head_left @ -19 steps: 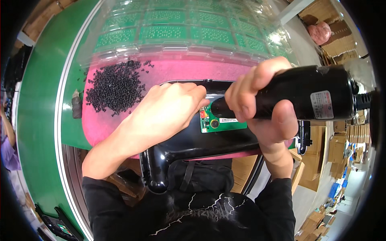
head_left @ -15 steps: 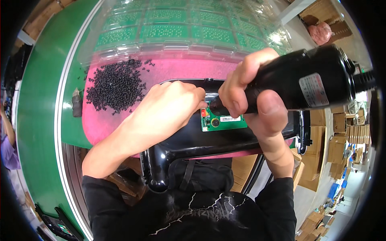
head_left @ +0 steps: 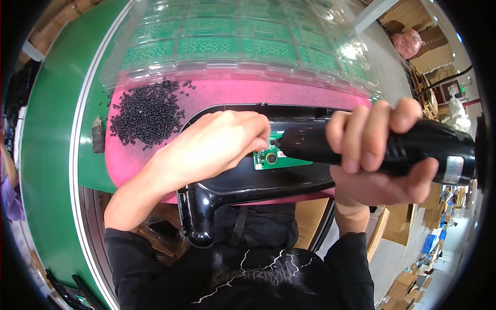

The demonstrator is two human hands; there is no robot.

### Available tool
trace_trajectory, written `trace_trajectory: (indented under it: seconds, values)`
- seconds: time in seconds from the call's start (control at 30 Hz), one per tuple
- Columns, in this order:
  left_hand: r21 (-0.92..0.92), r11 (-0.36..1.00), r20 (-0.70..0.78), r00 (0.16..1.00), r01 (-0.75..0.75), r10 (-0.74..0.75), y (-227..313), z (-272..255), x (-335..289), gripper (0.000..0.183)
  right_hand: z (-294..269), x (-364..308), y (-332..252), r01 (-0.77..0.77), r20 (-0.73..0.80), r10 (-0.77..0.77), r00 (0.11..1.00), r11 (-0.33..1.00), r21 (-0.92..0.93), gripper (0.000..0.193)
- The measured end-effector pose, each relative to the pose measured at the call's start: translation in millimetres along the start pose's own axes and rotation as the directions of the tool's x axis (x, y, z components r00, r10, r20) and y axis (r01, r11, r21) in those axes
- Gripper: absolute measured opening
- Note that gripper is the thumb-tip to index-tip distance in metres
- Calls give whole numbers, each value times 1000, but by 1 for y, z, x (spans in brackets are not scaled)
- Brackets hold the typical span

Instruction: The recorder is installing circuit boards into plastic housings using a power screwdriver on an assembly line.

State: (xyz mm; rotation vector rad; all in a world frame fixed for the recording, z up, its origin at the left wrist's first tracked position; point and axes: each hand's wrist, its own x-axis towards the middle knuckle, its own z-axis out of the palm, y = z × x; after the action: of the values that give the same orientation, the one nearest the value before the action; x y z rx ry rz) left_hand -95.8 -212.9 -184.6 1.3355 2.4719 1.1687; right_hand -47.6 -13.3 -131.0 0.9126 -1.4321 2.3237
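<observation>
My right hand [head_left: 382, 144] is wrapped around a black electric screwdriver [head_left: 307, 143], which lies nearly level, its tip pointing left. Under that tip is a green circuit board [head_left: 292, 162] with a round black component, seated in a glossy black plastic housing [head_left: 248, 190]. My left hand [head_left: 217, 139] has its thumb and forefinger pinched together beside the tip, over the board's left part. Whatever the pinch holds is too small and hidden to name. The housing rests on a pink mat [head_left: 243, 88], and its curved left end hangs past the mat's near edge.
A heap of small black screws [head_left: 147, 113] lies on the mat's left. Clear plastic trays [head_left: 212, 46] with green boards stand behind. A short dark wrapped piece [head_left: 98, 134] sits on the green tabletop [head_left: 46, 155]. Cardboard boxes [head_left: 398, 222] are at the right.
The screwdriver has swung lower and to the right at its rear end and now lies flatter. My right hand has shifted right along it. My left hand stays almost in place.
</observation>
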Motion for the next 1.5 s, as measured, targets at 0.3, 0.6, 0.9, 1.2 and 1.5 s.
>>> trace_trajectory:
  seconds: [0.3, 0.6, 0.9, 1.2, 1.5]
  values:
    - [-206, 965, -77, 986, -160, 147, 4, 7, 1, 15, -2, -1, -21, 64, 10, -65, 998, 995, 78, 43]
    - [-212, 952, -149, 970, -220, 191, 6, 3, 2, 17, 2, -7, -23, 117, -54, -112, 992, 988, 104, 42]
    - [-27, 959, -187, 944, -282, 273, 4, 7, 2, 22, 4, -3, -21, 98, -44, -95, 995, 992, 76, 43]
    - [172, 936, -277, 897, -307, 345, 3, 5, 3, 22, -3, -1, -14, 63, -22, -62, 998, 997, 45, 46]
    - [102, 981, -392, 900, -164, 191, 1, 4, 2, 14, 12, -19, 7, -228, -215, 187, 959, 955, -188, 53]
